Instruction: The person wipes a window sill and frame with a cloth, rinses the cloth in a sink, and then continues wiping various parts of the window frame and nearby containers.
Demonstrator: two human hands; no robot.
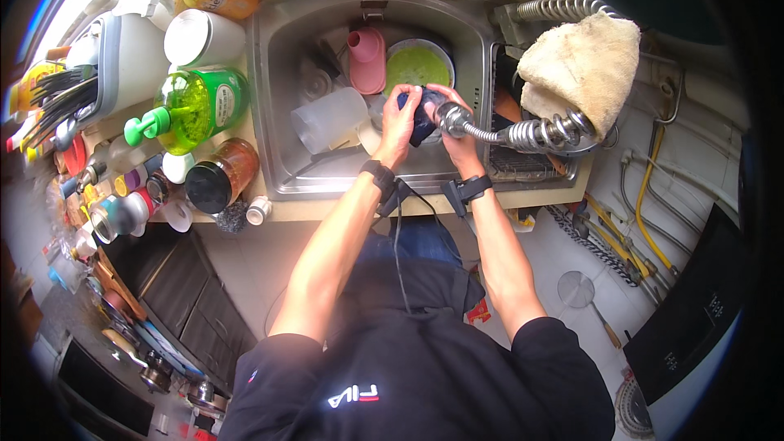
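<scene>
Over the steel sink [278, 98], my left hand [399, 119] grips a dark blue cloth [421, 125] from its left side. My right hand [452, 110] is at the cloth's right side, partly hidden behind the metal head of a flexible faucet [453, 119]; the fingers seem to touch the cloth and something clear, but the exact hold cannot be seen. Beyond the hands lie a round dish with a green inside [418, 64] and a pink plastic container [367, 64]. A translucent plastic jug [331, 119] lies on its side left of my left hand.
A green dish soap pump bottle [199, 107], a jar with a black lid [222, 174] and a white tub [202, 38] crowd the counter at the left. At the right, a beige towel [579, 67] hangs over the coiled faucet spring, above a wire rack [527, 162]. Cables run from both wrist straps.
</scene>
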